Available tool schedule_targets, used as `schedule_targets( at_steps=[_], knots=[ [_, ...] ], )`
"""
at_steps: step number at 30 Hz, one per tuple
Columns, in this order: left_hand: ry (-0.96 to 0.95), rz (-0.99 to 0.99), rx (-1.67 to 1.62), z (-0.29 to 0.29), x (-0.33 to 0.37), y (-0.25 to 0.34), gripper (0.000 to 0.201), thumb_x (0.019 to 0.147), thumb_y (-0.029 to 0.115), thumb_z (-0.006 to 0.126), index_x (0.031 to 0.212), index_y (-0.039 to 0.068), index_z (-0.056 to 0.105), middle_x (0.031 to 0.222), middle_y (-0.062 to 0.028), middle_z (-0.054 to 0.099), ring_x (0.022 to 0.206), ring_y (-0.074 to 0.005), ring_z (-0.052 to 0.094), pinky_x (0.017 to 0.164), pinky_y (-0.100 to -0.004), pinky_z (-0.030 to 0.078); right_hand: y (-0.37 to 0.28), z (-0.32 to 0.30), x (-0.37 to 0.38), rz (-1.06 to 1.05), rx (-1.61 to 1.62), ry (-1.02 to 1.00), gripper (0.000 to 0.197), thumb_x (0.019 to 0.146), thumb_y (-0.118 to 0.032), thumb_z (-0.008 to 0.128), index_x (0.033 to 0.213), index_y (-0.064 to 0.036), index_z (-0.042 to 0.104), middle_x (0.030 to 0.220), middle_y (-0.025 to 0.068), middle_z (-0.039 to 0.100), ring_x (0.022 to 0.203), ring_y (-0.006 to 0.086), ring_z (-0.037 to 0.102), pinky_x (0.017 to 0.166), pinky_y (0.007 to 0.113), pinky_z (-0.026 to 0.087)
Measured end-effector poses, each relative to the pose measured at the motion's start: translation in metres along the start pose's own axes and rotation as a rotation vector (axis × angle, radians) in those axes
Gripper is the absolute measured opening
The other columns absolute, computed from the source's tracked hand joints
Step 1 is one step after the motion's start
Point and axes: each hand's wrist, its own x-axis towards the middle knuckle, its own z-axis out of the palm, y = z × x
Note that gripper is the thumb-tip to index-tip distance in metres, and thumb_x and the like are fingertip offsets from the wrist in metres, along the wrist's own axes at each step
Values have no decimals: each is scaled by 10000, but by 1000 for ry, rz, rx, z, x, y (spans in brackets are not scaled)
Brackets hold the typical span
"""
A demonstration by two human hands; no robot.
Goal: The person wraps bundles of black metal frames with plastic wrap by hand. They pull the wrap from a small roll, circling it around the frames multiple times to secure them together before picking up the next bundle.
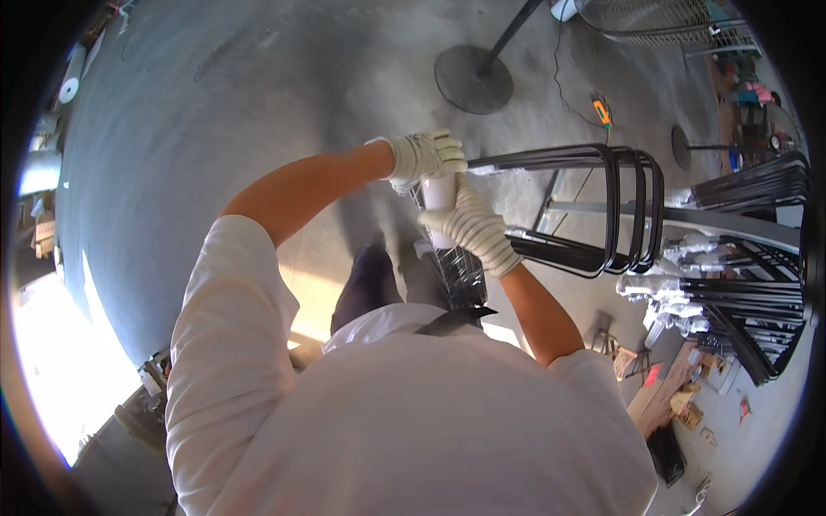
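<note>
Both my hands wear whitish work gloves and are close together at the ends of black tubular metal frames [611, 206]. My left hand [428, 158] is curled over the far end of a white roll of stretch film [439, 193], beside the upper tubes. Lower down, my right hand [473, 227] wraps round the same roll, its thumb across the white surface. Shiny clear film [463, 277] covers dark tubes just below the roll. The gloves hide where the roll meets the frames.
A grey rack bar [723, 225] runs behind the frames to the right. More black frames [748, 301] with film-wrapped ends hang there. A round black stand base [473, 79] and an orange tool [601, 112] with a cord are on the floor ahead. A fan cage [654, 21] is at far right.
</note>
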Motion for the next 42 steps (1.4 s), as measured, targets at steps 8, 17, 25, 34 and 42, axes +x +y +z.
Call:
schedule_targets(
  at_steps=[8,17,25,34,42],
  knots=[
    [216,99,54,16,9,-10,803,450,203,689,1176,71,371,1054,-44,429,1033,-213,409,982,-351,241,6,-24,4,253,182,65,545,562,-155,746,1033,-46,495,872,71,582,763,168,569,679,309,486],
    [248,237,-66,15,19,-22,724,452,149,595,1126,-35,404,961,-106,448,909,-271,447,929,-386,294,47,-40,19,418,-182,178,720,507,-300,746,1055,58,445,948,200,587,867,304,591,785,317,476],
    [145,181,-46,20,-2,-22,678,429,125,649,1057,1,426,1011,-115,476,991,-280,460,1034,-412,218,15,-78,40,518,-292,94,844,395,-179,842,1137,-72,455,971,80,596,865,190,576,733,296,478],
    [195,186,-98,26,-15,-18,574,490,131,657,1015,38,444,948,-66,469,967,-228,469,1024,-385,238,114,35,131,420,-163,-355,608,653,-358,685,1106,-29,449,985,145,581,908,264,561,799,317,453],
    [324,-50,11,39,-60,-15,568,620,201,622,1130,73,408,1190,-71,413,1104,-223,431,1063,-403,123,114,85,127,650,732,-506,652,647,-388,682,1133,-34,431,1007,165,564,947,272,540,827,334,436]
  ],
)
